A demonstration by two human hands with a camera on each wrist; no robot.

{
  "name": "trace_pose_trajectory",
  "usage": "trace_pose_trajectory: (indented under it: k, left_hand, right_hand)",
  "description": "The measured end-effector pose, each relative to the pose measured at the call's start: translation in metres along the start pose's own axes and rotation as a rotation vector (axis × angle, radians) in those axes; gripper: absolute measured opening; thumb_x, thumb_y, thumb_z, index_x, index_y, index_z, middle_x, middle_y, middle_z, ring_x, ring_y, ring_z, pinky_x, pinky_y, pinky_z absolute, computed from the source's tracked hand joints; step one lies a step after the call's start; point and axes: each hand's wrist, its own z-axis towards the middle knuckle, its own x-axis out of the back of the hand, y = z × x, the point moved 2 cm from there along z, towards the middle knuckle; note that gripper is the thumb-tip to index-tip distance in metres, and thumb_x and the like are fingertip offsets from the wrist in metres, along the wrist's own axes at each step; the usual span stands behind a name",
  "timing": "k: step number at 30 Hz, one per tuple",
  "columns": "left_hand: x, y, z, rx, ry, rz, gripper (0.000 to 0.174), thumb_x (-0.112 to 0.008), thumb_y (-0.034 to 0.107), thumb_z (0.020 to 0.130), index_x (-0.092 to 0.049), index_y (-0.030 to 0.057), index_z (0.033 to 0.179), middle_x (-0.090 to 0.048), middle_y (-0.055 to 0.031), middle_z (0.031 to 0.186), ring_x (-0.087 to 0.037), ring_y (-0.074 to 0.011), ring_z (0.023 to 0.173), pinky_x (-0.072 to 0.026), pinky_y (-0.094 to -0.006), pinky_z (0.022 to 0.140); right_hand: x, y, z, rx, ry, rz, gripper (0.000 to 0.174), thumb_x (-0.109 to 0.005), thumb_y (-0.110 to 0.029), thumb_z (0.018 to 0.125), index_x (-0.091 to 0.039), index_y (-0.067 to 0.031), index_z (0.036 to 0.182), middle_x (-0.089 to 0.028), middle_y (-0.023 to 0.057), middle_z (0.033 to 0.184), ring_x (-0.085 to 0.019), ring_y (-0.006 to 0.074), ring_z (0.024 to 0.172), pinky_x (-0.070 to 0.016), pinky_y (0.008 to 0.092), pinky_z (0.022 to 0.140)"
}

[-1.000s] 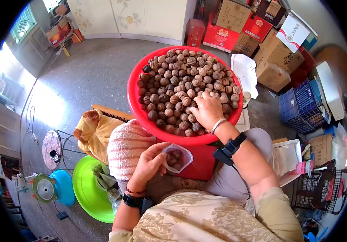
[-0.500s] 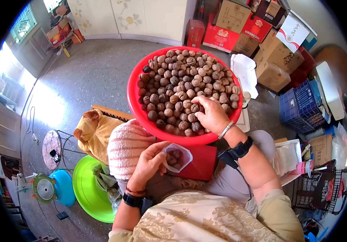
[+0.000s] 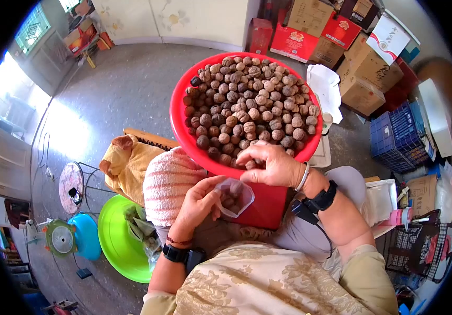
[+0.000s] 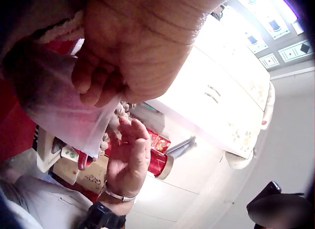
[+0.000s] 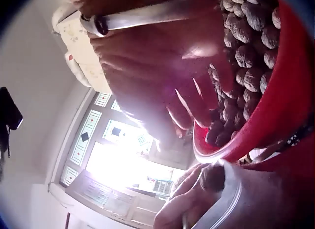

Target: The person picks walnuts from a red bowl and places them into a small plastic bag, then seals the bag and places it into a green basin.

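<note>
A wide red basin (image 3: 179, 126) is heaped with walnuts (image 3: 249, 102). In front of it, my left hand (image 3: 195, 206) pinches the edge of a small whitish plastic bag (image 3: 245, 198), whose mouth faces up and shows several walnuts (image 3: 229, 202) inside. My right hand (image 3: 277, 165) is over the basin's near rim, close above and right of the bag. Its fingers curl toward the thumb around a walnut (image 3: 250, 164), partly hidden by the hand. From the left wrist, the translucent bag (image 4: 74, 106) hangs beneath the left fingers, with the right hand (image 4: 129, 162) beyond it.
A red surface (image 3: 262, 202) lies under the bag and basin. At left are a striped towel (image 3: 170, 176), a yellow cloth (image 3: 128, 165) and a green tub (image 3: 113, 247). Cartons (image 3: 367, 79) and a blue crate (image 3: 396, 136) stand at right.
My right hand has drawn back from among the walnuts to the basin's near rim, toward the bag, with a walnut in its fingers. My left hand still holds the bag.
</note>
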Motion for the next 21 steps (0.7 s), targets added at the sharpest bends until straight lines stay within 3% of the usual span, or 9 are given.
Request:
trace_pose_trajectory:
  k: [2, 3, 6, 13, 21]
  left_hand:
    - [-0.001, 0.003, -0.001, 0.006, -0.009, 0.004, 0.039, -0.052, 0.007, 0.102, -0.056, 0.0015, 0.141, -0.065, -0.0024, 0.083, -0.059, -0.0078, 0.056, -0.0498, -0.0221, 0.049]
    - [-0.001, 0.004, -0.002, 0.016, -0.014, 0.007, 0.039, -0.052, 0.007, 0.102, -0.056, 0.0015, 0.141, -0.065, -0.0022, 0.083, -0.059, -0.0078, 0.057, -0.0496, -0.0221, 0.049]
    - [0.000, 0.003, -0.002, 0.029, -0.004, 0.011, 0.039, -0.052, 0.007, 0.102, -0.056, 0.0016, 0.141, -0.064, -0.0020, 0.082, -0.059, -0.0077, 0.057, -0.0494, -0.0219, 0.049]
    - [0.000, 0.003, -0.004, 0.026, -0.004, 0.031, 0.039, -0.052, 0.007, 0.102, -0.056, 0.0021, 0.141, -0.064, -0.0012, 0.082, -0.059, -0.0073, 0.057, -0.0494, -0.0216, 0.049]
    - [0.002, 0.001, -0.004, 0.038, -0.012, 0.002, 0.039, -0.054, 0.008, 0.102, -0.056, 0.0032, 0.141, -0.064, -0.0002, 0.084, -0.059, -0.0065, 0.057, -0.0499, -0.0213, 0.050]
  right_hand:
    - [0.010, 0.013, 0.007, 0.121, 0.197, -0.243, 0.025, -0.083, -0.023, 0.079, -0.070, -0.0077, 0.094, -0.068, 0.0089, 0.084, -0.064, 0.0275, 0.088, -0.0511, 0.0403, 0.080]
    - [0.014, 0.017, 0.008, -0.034, 0.249, -0.267, 0.022, -0.080, -0.024, 0.081, -0.070, -0.0075, 0.092, -0.068, 0.0113, 0.087, -0.063, 0.0310, 0.088, -0.0502, 0.0424, 0.082]
    - [0.022, 0.033, 0.015, -0.055, 0.427, -0.546, 0.020, -0.076, -0.020, 0.080, -0.069, -0.0081, 0.093, -0.069, 0.0114, 0.091, -0.062, 0.0336, 0.092, -0.0502, 0.0458, 0.085]
    - [0.012, 0.054, 0.035, -0.092, 0.442, -0.844, 0.032, -0.077, -0.024, 0.080, -0.066, -0.0122, 0.107, -0.065, 0.0124, 0.108, -0.059, 0.0343, 0.105, -0.0476, 0.0464, 0.093]
    - [0.008, 0.056, 0.046, -0.157, 0.392, -0.877, 0.039, -0.078, -0.018, 0.078, -0.066, -0.0119, 0.115, -0.066, 0.0109, 0.108, -0.058, 0.0340, 0.110, -0.0461, 0.0447, 0.095]
